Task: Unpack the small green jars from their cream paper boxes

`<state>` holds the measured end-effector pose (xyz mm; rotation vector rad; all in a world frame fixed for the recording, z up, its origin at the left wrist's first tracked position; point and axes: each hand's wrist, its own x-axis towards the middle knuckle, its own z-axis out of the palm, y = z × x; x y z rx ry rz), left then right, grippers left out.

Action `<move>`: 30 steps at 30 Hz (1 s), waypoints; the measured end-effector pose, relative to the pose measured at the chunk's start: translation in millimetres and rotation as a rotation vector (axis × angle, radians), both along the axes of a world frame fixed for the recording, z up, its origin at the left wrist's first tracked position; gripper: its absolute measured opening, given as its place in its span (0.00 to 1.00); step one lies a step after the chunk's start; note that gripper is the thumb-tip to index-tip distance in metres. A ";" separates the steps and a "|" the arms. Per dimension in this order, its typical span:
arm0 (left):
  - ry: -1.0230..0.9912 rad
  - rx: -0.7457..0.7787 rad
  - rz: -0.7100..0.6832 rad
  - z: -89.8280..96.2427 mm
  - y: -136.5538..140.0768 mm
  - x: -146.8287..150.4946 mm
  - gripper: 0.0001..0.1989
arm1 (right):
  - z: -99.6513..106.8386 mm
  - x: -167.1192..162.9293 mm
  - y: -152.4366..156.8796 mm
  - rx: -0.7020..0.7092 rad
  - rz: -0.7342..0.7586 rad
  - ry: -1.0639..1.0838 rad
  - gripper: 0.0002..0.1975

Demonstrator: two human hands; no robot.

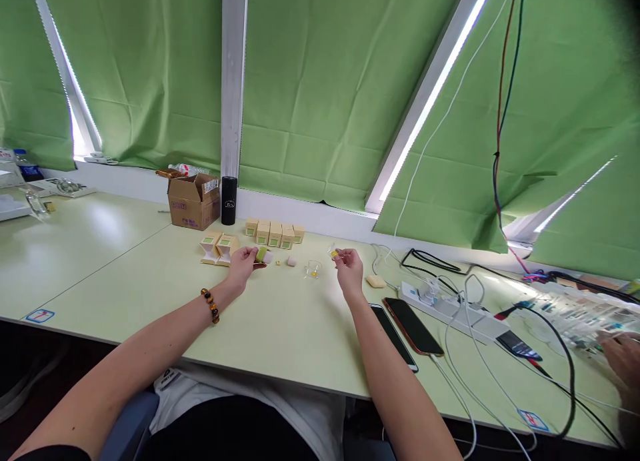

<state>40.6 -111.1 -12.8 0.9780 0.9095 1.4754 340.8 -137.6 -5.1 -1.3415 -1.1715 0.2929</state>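
My left hand (243, 268), with a beaded bracelet at the wrist, is closed on a small green-and-whitish piece (263, 255) whose exact kind I cannot make out. Between the fingertips of my right hand (350, 272) is a small clear plastic packet (333, 251) with something yellow in it. On the table between the hands lie a tiny yellow piece (278, 262), a small pale pink block (291, 261) and another clear packet (313, 270) with yellow inside. Two opened small kraft boxes (219, 249) stand just left of my left hand.
Several small kraft boxes (275, 234) stand behind the hands. Farther back are a cardboard carton (194, 202) and a black tumbler (229, 201). To the right lie two phones (414, 326), a power strip (450, 311) and tangled cables. Another person's hand (623, 356) shows at far right.
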 end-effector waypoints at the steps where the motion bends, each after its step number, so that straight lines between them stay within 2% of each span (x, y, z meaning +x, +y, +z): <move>1: 0.000 -0.001 0.004 0.2 0.1 0.3 0.09 | -1.2 6.6 0.4 -0.043 -0.039 -0.069 0.10; 4: 0.003 -0.006 0.016 1.2 -0.2 0.7 0.09 | -4.2 17.9 -1.5 -0.160 -0.109 -0.206 0.02; 10: 0.010 -0.023 0.020 4.0 -1.6 0.1 0.08 | -11.0 18.8 0.5 -0.417 -0.119 -0.367 0.09; 14: 0.008 -0.030 0.028 5.0 -1.4 0.4 0.08 | -18.1 17.0 4.5 -0.504 -0.106 -0.449 0.10; 21: 0.012 -0.024 0.029 5.2 -0.9 1.2 0.08 | -20.2 14.1 0.7 -0.481 -0.149 -0.598 0.18; 26: 0.017 -0.016 0.035 4.7 -0.6 1.4 0.08 | -11.3 1.9 -7.5 -0.267 -0.175 -0.854 0.27; 28: 0.019 -0.011 0.038 4.3 -0.7 1.5 0.08 | -10.3 -4.6 -9.6 -0.223 -0.137 -0.963 0.26; 30: 0.022 -0.006 0.038 3.9 -0.7 1.4 0.08 | -12.1 -9.5 -10.0 -0.237 -0.116 -1.005 0.21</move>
